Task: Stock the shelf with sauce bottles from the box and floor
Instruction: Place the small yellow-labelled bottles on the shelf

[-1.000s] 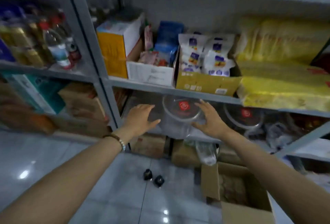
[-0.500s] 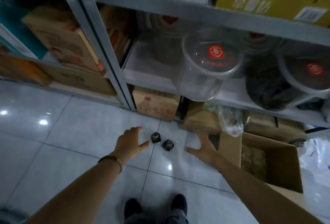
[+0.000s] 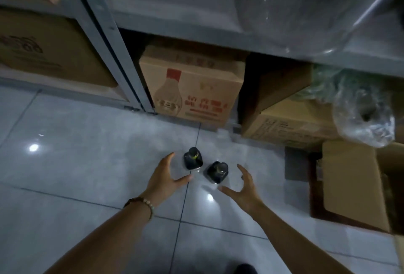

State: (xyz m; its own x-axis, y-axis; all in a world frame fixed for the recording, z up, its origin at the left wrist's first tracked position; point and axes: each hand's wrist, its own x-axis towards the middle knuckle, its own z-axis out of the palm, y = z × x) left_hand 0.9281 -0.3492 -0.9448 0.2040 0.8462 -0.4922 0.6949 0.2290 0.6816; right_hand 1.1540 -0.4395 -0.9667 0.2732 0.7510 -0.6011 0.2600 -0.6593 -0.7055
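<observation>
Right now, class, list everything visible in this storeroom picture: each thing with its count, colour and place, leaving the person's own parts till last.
sauce bottles: two, dark, upright on the floor, the second just right
printed carton: one, brown with red print, under the shelf
plain cartons: two, brown, left bay and right of the printed one
open box: one, brown, floor at right
plastic bag: one, clear, beyond the open box
clear tub: one, transparent, on the shelf
shelf: one, grey metal, top
floor: one, pale glossy tiles
bracelet: one, brown and pale beads, left wrist
left hand: one, open, beside the left bottle
right hand: one, open, beside the right bottle
</observation>
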